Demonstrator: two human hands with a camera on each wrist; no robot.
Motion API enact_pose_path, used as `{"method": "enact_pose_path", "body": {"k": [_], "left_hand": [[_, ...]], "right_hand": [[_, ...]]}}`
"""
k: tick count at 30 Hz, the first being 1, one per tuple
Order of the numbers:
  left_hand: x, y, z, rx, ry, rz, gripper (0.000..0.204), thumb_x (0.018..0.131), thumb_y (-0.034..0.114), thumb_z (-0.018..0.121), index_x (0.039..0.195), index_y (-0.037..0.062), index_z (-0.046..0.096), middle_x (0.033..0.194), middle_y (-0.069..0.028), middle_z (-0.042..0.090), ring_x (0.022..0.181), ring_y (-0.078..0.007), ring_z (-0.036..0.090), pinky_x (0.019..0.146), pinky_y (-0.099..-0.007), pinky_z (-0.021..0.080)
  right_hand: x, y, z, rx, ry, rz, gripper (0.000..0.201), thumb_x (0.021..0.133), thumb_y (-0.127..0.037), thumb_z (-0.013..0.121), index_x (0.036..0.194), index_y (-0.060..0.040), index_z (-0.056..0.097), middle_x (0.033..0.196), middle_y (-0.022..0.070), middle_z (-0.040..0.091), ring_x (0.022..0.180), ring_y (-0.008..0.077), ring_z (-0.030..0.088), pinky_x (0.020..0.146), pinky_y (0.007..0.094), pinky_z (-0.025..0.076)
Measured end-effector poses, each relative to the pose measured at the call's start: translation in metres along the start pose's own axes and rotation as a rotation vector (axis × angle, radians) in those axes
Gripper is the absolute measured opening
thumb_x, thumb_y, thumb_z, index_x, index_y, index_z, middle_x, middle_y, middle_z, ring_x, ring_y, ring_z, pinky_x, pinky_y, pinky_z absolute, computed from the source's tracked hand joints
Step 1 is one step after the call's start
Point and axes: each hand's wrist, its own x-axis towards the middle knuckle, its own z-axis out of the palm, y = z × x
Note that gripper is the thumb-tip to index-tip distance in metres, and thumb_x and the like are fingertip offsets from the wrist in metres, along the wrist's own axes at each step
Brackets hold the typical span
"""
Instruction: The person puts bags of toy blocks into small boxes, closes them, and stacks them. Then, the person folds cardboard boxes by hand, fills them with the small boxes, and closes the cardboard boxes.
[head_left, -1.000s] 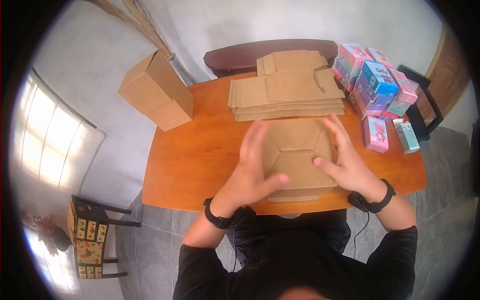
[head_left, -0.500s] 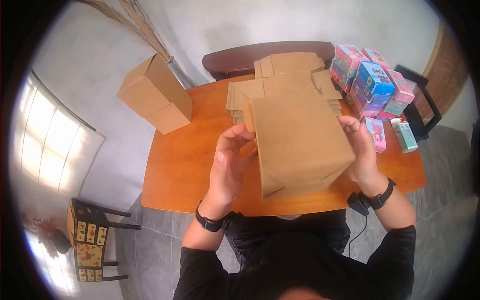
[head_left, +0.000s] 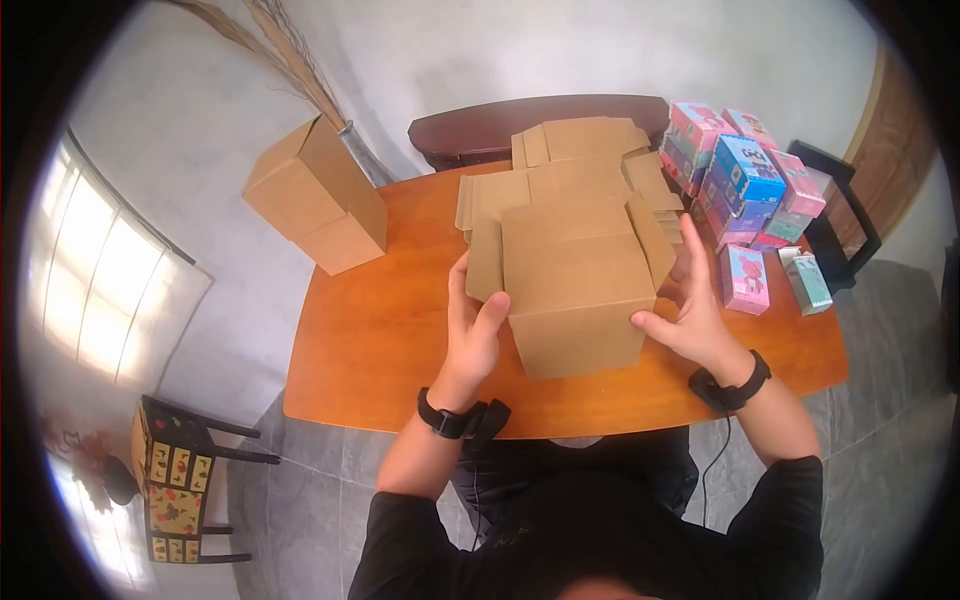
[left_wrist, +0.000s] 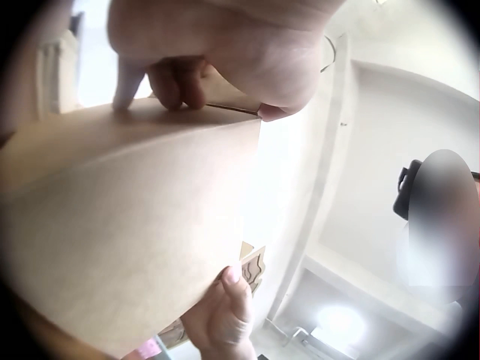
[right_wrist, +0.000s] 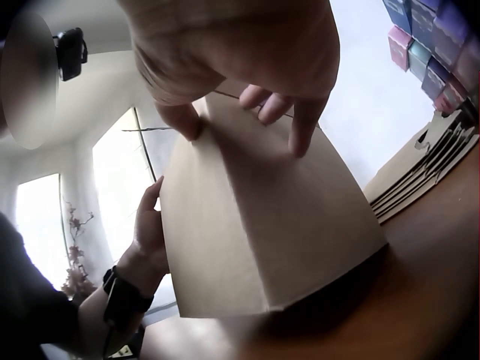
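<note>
A brown cardboard box (head_left: 580, 340) is held between both hands, close over the table near its front edge. Flaps (head_left: 485, 260) stand out at its left and right sides, and a broad panel spans between them. My left hand (head_left: 472, 335) grips the box's left side, thumb at the near corner. On the right side my right hand (head_left: 695, 315) holds it with the thumb at the near edge and fingers spread along the side. In the right wrist view the fingertips of the right hand (right_wrist: 247, 60) press on the box wall, and the box casts a shadow on the table.
Folded flat cardboard (head_left: 580, 150) lies stacked behind the box on the wooden table (head_left: 390, 350). Several colourful small boxes (head_left: 745, 190) are piled at the back right, with a pink box (head_left: 745, 278) and a green box (head_left: 806, 280) in front. Tall cardboard boxes (head_left: 325, 200) stand back left.
The box first showed interlocked flaps facing up, with both hands spread over it. It was then lifted and turned over; now its loose side flaps are up and both hands hold its sides.
</note>
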Motion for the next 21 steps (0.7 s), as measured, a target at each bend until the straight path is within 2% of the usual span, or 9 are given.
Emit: {"method": "enact_pose_path", "body": {"k": [5,7,8,11,15,17,18,20,21], "left_hand": [[-0.002,-0.01,-0.006,0.136,-0.027,0.129,0.062,0.094,0.013,0.057,0.147,-0.0011,0.028,0.138,-0.0129,0.047,0.126,-0.0211,0.048,0.106,-0.0358,0.04],[-0.002,-0.007,-0.004,0.158,0.034,0.058,0.057,0.092,0.012,0.053,0.145,-0.0007,0.034,0.134,-0.0108,0.051,0.12,-0.0174,0.051,0.1,-0.0319,0.043],[-0.001,-0.006,-0.004,0.181,0.095,-0.012,0.054,0.091,0.011,0.049,0.143,-0.0003,0.039,0.129,-0.0087,0.055,0.114,-0.0136,0.054,0.094,-0.028,0.046],[0.008,-0.017,-0.019,0.082,0.114,-0.036,0.048,0.094,0.009,0.046,0.141,-0.0012,0.042,0.126,-0.0078,0.057,0.112,-0.0123,0.056,0.092,-0.0287,0.047],[0.025,-0.02,-0.03,-0.015,0.091,-0.061,0.05,0.1,0.018,0.052,0.143,-0.0028,0.037,0.116,-0.0052,0.063,0.102,-0.012,0.059,0.088,-0.0254,0.047],[0.031,-0.018,-0.03,0.096,0.077,-0.127,0.061,0.103,0.035,0.05,0.152,0.004,0.027,0.141,-0.0135,0.05,0.128,-0.023,0.05,0.102,-0.0378,0.045],[0.028,-0.016,-0.028,0.096,0.077,-0.128,0.061,0.103,0.035,0.05,0.152,0.004,0.027,0.141,-0.0135,0.05,0.128,-0.023,0.05,0.102,-0.0378,0.045],[0.018,-0.011,-0.019,0.025,0.142,-0.176,0.084,0.099,0.047,0.055,0.159,0.0119,0.006,0.16,-0.0188,0.022,0.145,-0.0322,0.029,0.111,-0.0513,0.034],[0.01,-0.007,-0.015,0.025,0.138,-0.177,0.084,0.099,0.047,0.055,0.159,0.0119,0.006,0.16,-0.0188,0.022,0.145,-0.0322,0.029,0.111,-0.0513,0.034]], "right_hand": [[0.0,-0.002,-0.01,-0.074,-0.058,0.03,0.113,0.076,-0.016,0.085,0.16,-0.0137,0.008,0.147,0.0137,0.038,0.096,0.0159,0.053,0.089,0.0324,0.049],[0.0,0.009,-0.014,0.054,-0.162,-0.058,0.102,0.086,-0.042,0.075,0.159,-0.0096,0.012,0.147,0.0153,0.038,0.096,0.0162,0.053,0.089,0.0336,0.047],[0.0,0.011,-0.016,0.053,-0.163,-0.058,0.102,0.086,-0.042,0.075,0.159,-0.0096,0.012,0.147,0.0153,0.038,0.096,0.0162,0.053,0.089,0.0336,0.047],[0.001,0.02,-0.024,-0.034,0.0,0.038,0.088,0.096,-0.068,0.04,0.151,-0.0002,0.03,0.144,0.0133,0.044,0.103,0.0177,0.054,0.095,0.0315,0.042],[0.004,0.02,-0.021,-0.09,0.233,0.096,0.075,0.1,-0.058,0.043,0.147,-0.0002,0.036,0.138,0.0126,0.05,0.112,0.0178,0.054,0.098,0.0319,0.04],[0.006,0.02,-0.022,0.011,0.136,0.238,0.065,0.102,-0.047,0.046,0.145,0.0006,0.038,0.134,0.0112,0.053,0.12,0.0174,0.051,0.102,0.0334,0.04],[0.006,0.021,-0.021,0.011,0.137,0.238,0.065,0.102,-0.047,0.046,0.145,0.0006,0.038,0.134,0.0112,0.053,0.12,0.0174,0.051,0.102,0.0334,0.04],[0.008,0.024,-0.021,0.176,-0.044,0.337,0.058,0.102,-0.038,0.051,0.144,0.0001,0.04,0.132,0.01,0.054,0.124,0.0185,0.05,0.105,0.0347,0.039],[0.008,0.028,-0.022,0.323,-0.104,0.396,0.055,0.101,-0.03,0.055,0.144,-0.0001,0.04,0.137,0.0105,0.053,0.126,0.0199,0.05,0.108,0.0347,0.038]]}}
